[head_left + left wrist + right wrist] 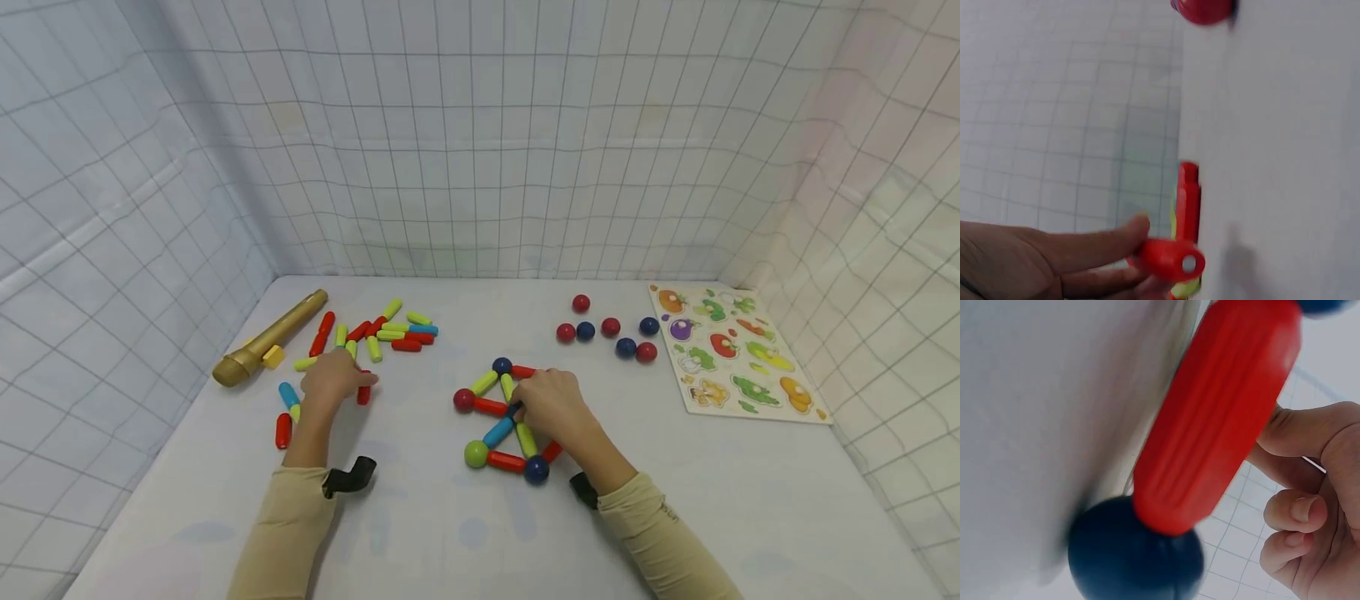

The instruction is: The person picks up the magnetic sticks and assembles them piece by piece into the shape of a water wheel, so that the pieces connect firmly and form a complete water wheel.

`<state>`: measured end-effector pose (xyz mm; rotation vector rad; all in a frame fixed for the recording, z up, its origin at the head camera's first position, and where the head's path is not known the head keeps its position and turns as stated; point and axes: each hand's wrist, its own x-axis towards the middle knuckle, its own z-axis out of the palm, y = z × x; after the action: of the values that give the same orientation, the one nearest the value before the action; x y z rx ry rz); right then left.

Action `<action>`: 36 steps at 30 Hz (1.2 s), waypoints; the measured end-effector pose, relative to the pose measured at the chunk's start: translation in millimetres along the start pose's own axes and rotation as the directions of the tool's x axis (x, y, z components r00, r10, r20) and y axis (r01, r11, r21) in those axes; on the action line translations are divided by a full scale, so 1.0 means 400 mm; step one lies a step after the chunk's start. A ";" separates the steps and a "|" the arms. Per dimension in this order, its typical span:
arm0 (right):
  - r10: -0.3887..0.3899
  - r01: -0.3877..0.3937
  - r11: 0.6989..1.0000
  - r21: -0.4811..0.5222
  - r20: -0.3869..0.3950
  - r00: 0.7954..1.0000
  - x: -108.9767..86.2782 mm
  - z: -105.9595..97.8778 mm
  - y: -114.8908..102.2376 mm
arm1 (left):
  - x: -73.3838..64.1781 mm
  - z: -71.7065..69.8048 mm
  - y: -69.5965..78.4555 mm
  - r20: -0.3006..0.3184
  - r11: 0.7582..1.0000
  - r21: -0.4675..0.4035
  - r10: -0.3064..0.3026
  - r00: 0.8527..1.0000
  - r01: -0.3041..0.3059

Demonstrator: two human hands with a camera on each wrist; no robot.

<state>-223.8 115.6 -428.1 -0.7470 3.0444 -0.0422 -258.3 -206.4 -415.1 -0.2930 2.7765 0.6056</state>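
My left hand (330, 379) pinches a red magnetic stick (1166, 259) between thumb and fingers; a pale metal disc shows at the stick's end. It is at the edge of the pile of loose sticks. My right hand (555, 404) grips a ball-and-stick structure at a dark blue ball (515, 411) in its middle; the fingertips are partly hidden. Red, lime and blue sticks join there with a red ball (464, 401), a green ball (476, 454) and dark blue balls (536, 469). A red stick (1216, 412) of the structure fills much of the right wrist view.
Loose lime, red and blue sticks (407, 345) lie around the left hand. A gold tube (277, 333) and a yellow block (273, 357) are at far left. Several red and dark blue balls (611, 327) sit at back right, beside a vegetable puzzle board (697, 396). Grid-patterned cloth encloses the table.
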 end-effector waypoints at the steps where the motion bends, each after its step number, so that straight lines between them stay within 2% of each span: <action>1: 0.003 -0.003 1.000 -0.004 0.002 1.000 0.001 0.000 0.000 | -0.007 0.003 0.016 0.036 0.998 -0.032 0.055 0.998 -0.054; 2: 0.007 -0.007 1.000 -0.003 0.004 1.000 0.002 0.000 0.000 | -0.012 0.008 0.033 0.079 0.991 -0.071 0.117 0.990 -0.111; 3: 0.009 -0.009 1.000 -0.001 0.005 1.000 0.002 0.000 0.000 | -0.017 0.017 0.051 0.124 0.979 -0.121 0.179 0.976 -0.164; 5: 0.014 -0.014 1.000 0.008 0.003 1.000 0.003 0.001 0.000 | -0.023 0.043 0.083 0.205 0.949 -0.213 0.275 0.939 -0.232; 8: 0.014 -0.014 1.000 0.011 -0.007 1.000 0.004 0.004 -0.001 | -0.028 0.086 0.121 0.298 0.920 -0.303 0.339 0.892 -0.248; 11: 0.010 -0.010 1.000 0.012 -0.016 1.000 0.003 0.007 -0.001 | -0.030 0.124 0.144 0.329 0.914 -0.331 0.342 0.880 -0.232; 19: 0.004 -0.004 1.000 -0.003 -0.033 0.999 0.001 0.006 -0.002 | -0.039 0.179 0.175 0.332 0.918 -0.323 0.337 0.881 -0.229; 22: 0.000 -0.001 1.000 -0.006 -0.030 1.000 0.001 0.004 -0.002 | -0.043 0.190 0.184 0.307 0.931 -0.279 0.318 0.897 -0.235; 27: -0.001 0.001 1.000 -0.001 -0.016 1.000 0.002 0.003 -0.002 | -0.053 0.204 0.195 0.264 0.950 -0.237 0.266 0.927 -0.205; 30: 0.000 0.000 1.000 -0.003 -0.018 1.000 0.003 0.003 -0.001 | -0.056 0.209 0.200 0.245 0.953 -0.227 0.253 0.936 -0.199; 36: 0.005 -0.005 1.000 0.004 -0.005 1.000 0.004 0.003 -0.001 | -0.056 0.222 0.204 0.238 0.959 -0.221 0.228 0.944 -0.176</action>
<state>-224.9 114.5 -429.5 -0.7396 3.0501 -0.0504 -237.5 -92.0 -454.8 0.0363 2.5116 0.9027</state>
